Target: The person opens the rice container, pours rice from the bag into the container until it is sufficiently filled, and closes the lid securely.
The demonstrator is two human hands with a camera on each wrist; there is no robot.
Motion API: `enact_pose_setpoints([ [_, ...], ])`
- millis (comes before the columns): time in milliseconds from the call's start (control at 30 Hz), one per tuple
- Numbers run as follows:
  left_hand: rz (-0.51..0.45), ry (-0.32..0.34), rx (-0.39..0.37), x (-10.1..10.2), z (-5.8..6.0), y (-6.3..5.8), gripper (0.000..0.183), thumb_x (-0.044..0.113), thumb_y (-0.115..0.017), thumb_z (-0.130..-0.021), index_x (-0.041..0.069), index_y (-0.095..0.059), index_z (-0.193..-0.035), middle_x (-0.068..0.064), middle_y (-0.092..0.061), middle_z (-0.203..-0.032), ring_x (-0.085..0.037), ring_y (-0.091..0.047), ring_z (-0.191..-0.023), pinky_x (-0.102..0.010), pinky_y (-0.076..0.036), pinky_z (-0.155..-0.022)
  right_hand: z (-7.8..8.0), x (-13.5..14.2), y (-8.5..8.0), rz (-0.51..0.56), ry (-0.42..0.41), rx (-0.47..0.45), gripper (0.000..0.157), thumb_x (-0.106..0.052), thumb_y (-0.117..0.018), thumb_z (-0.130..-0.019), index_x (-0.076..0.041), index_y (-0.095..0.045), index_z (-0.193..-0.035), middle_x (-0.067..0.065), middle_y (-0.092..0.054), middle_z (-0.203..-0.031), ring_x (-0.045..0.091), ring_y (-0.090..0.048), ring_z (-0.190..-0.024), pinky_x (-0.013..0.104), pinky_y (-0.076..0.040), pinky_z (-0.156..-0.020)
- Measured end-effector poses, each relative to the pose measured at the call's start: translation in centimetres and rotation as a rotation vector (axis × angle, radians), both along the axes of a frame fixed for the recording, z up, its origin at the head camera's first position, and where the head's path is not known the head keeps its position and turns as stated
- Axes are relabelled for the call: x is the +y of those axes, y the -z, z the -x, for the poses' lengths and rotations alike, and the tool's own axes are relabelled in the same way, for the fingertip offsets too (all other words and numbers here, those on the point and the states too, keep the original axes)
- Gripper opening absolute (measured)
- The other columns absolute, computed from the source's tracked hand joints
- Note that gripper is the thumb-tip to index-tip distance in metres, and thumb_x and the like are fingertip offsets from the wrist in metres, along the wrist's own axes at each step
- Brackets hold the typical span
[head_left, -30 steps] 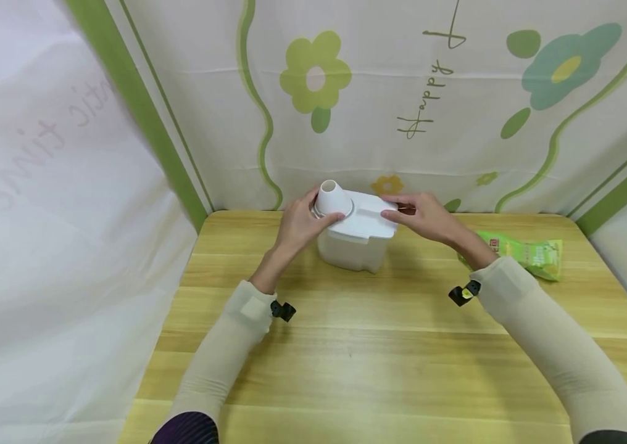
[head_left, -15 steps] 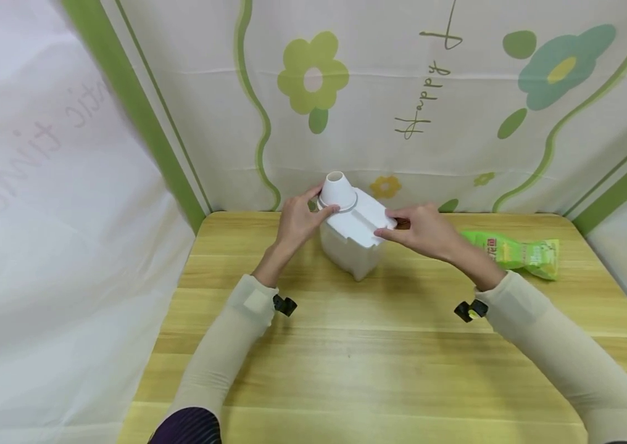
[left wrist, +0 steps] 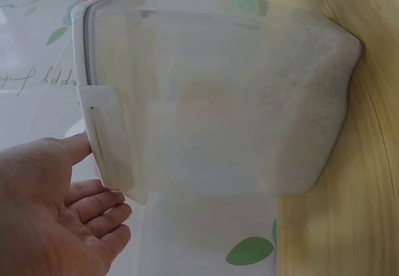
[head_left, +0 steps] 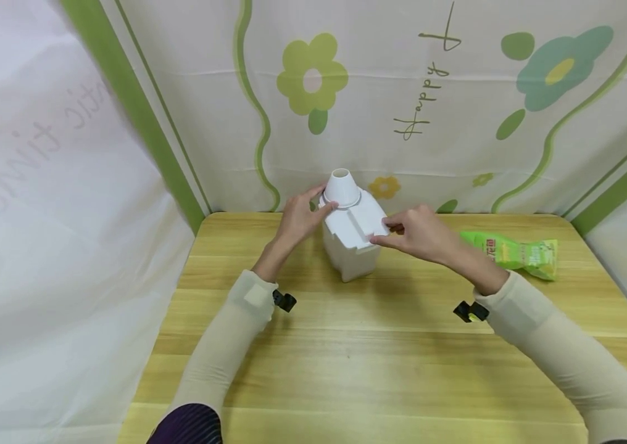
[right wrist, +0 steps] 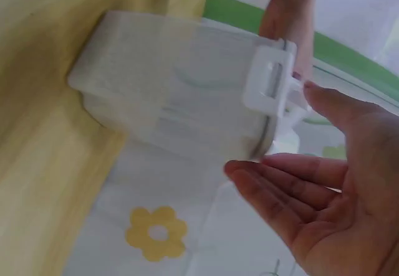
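A translucent plastic storage container [head_left: 359, 264] stands upright on the wooden table, with a white lid [head_left: 359, 221] on top. At the lid's far left end rises a white cone-shaped spout [head_left: 341, 188], its narrow hole facing up. Pale, grain-like contents [left wrist: 312, 95] lie in the container's bottom, seen in the left wrist view. My left hand [head_left: 298, 219] grips the lid's edge beside the cone, thumb on top. With thumb and fingers, my right hand [head_left: 421, 234] pinches the lid's near right corner. A white clip [right wrist: 267, 80] shows at the lid's side in the right wrist view.
A green printed packet [head_left: 516, 253] lies on the wooden table [head_left: 347, 370] to the right, beyond my right forearm. A white cloth [head_left: 208, 111] with flower prints hangs just behind the table's far edge and along both sides.
The container has turned on the table, its right end swinging toward me. My right hand has come nearer with that corner; my left hand has stayed by the cone.
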State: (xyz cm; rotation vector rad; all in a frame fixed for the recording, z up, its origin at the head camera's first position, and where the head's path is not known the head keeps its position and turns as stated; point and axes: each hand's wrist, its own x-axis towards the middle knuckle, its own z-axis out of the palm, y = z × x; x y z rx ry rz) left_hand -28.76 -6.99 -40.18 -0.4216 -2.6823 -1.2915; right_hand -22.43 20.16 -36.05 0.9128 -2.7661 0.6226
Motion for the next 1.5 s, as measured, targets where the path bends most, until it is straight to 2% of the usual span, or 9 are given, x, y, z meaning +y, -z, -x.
enact_pose_setpoints([
  [67, 0.024, 0.014, -0.010, -0.1, -0.5, -0.2, 0.066, 0.038, -0.075, -0.101, 0.007, -0.053, -0.155, -0.019, -0.063, -0.081, -0.023, -0.052, -0.064, -0.033, -0.047, -0.063, 0.5, 0.5, -0.4, -0.038, -0.025, -0.004, 0.052, -0.038, -0.087, -0.089, 0.006, -0.078, -0.116, 0.021, -0.079, -0.107, 0.028, -0.076, -0.082, 0.047, -0.064, -0.076],
  [167, 0.092, 0.030, 0.014, -0.3, -1.5, -0.7, 0.074, 0.039, -0.075, -0.100, 0.003, -0.047, -0.158, -0.023, -0.071, -0.126, -0.033, -0.069, -0.107, -0.041, -0.056, -0.094, 1.7, 1.5, -0.6, -0.071, -0.092, -0.024, 0.072, -0.038, -0.088, -0.088, 0.006, -0.065, -0.140, 0.025, -0.067, -0.139, 0.041, -0.072, -0.115, 0.057, -0.058, -0.098],
  [333, 0.200, 0.099, 0.005, 0.0, -3.1, -1.2, 0.091, 0.050, -0.073, -0.099, 0.005, -0.032, -0.166, -0.017, -0.038, -0.168, -0.035, -0.040, -0.154, -0.049, -0.038, -0.123, 3.9, 2.7, -0.1, -0.050, -0.217, -0.105, 0.093, -0.035, -0.091, -0.085, 0.001, -0.047, -0.157, 0.021, -0.046, -0.162, 0.046, -0.049, -0.144, 0.063, -0.044, -0.114],
  [867, 0.337, 0.160, -0.123, 0.9, -4.6, -1.7, 0.123, 0.069, -0.071, -0.092, -0.002, -0.006, -0.167, -0.017, 0.000, -0.177, -0.032, -0.006, -0.164, -0.050, -0.019, -0.131, 6.1, 2.8, 0.8, -0.092, -0.328, -0.145, 0.083, -0.042, -0.085, -0.090, -0.004, -0.051, -0.156, 0.012, -0.041, -0.166, 0.041, -0.052, -0.143, 0.061, -0.045, -0.113],
  [967, 0.349, 0.180, -0.141, 0.7, -4.2, -1.7, 0.122, 0.069, -0.070, -0.092, -0.001, -0.005, -0.168, -0.016, 0.002, -0.177, -0.032, -0.004, -0.164, -0.048, -0.018, -0.131, 6.1, 2.8, 1.0, -0.089, -0.312, -0.122, 0.083, -0.044, -0.085, -0.089, -0.004, -0.053, -0.155, 0.011, -0.043, -0.165, 0.034, -0.070, -0.116, 0.055, -0.054, -0.102],
  [1033, 0.345, 0.204, -0.155, 0.4, -3.8, -1.7, 0.121, 0.069, -0.069, -0.093, 0.001, -0.004, -0.168, -0.014, 0.004, -0.177, -0.029, -0.003, -0.164, -0.047, -0.017, -0.131, 6.0, 2.7, 1.2, -0.090, -0.299, -0.109, 0.083, -0.045, -0.085, -0.089, -0.004, -0.053, -0.154, 0.010, -0.044, -0.164, 0.028, -0.070, -0.087, 0.050, -0.056, -0.094],
  [1100, 0.340, 0.237, -0.167, 0.1, -3.4, -1.7, 0.119, 0.069, -0.069, -0.093, 0.003, -0.005, -0.168, -0.013, 0.005, -0.177, -0.027, -0.001, -0.164, -0.046, -0.016, -0.132, 5.8, 2.7, 1.4, -0.089, -0.289, -0.084, 0.083, -0.045, -0.085, -0.089, -0.003, -0.054, -0.153, 0.012, -0.045, -0.163, 0.028, -0.070, -0.081, 0.049, -0.058, -0.093],
  [1267, 0.354, 0.329, -0.168, -0.6, -1.9, -1.8, 0.118, 0.066, -0.070, -0.093, 0.004, -0.004, -0.169, -0.013, 0.006, -0.177, -0.025, 0.000, -0.164, -0.045, -0.013, -0.132, 5.1, 2.3, 1.9, -0.067, -0.264, -0.005, 0.083, -0.043, -0.087, -0.086, 0.003, -0.057, -0.148, 0.020, -0.050, -0.157, 0.045, -0.068, -0.121, 0.058, -0.055, -0.103],
  [1500, 0.368, 0.416, -0.163, -1.2, -0.4, -1.9, 0.116, 0.062, -0.072, -0.095, 0.005, -0.003, -0.169, -0.014, 0.003, -0.178, -0.023, 0.001, -0.164, -0.050, -0.010, -0.132, 3.8, 1.6, 2.0, -0.077, -0.182, 0.046, 0.086, -0.046, -0.088, -0.084, 0.006, -0.058, -0.146, 0.023, -0.054, -0.152, 0.048, -0.064, -0.126, 0.059, -0.055, -0.101],
])
